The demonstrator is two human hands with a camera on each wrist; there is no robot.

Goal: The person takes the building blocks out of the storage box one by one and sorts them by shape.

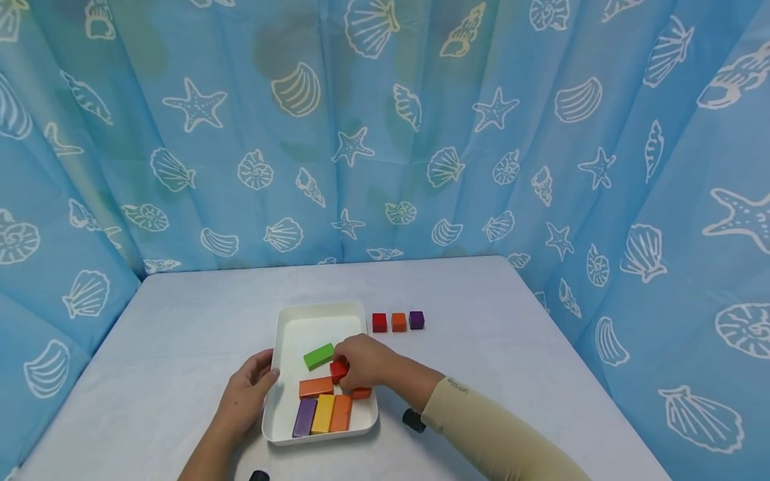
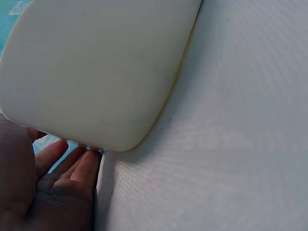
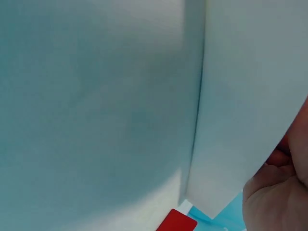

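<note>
A white tray (image 1: pixel 321 321) with low walls lies on the table. My left hand (image 1: pixel 243 394) grips its left wall, thumb at the rim; in the left wrist view the fingers (image 2: pixel 85 168) meet the tray's outer side. Over the tray's right half, my right hand (image 1: pixel 363 361) pinches a red block (image 1: pixel 339 371), partly hidden by the fingers. Around it in the tray are a green block (image 1: pixel 319 357), an orange block (image 1: pixel 315 387) lying crosswise, and another orange block (image 1: pixel 361 393) partly under the hand. Purple (image 1: pixel 305 417), yellow (image 1: pixel 323 414) and orange (image 1: pixel 340 413) blocks stand side by side at the front.
Beyond the tray's right wall, a red cube (image 1: pixel 379 323), an orange cube (image 1: pixel 399 322) and a purple cube (image 1: pixel 416 320) form a row. A pale cloth covers the table (image 1: pixel 481 361). Blue shell-print curtains (image 1: pixel 385 133) hang behind it and at both sides.
</note>
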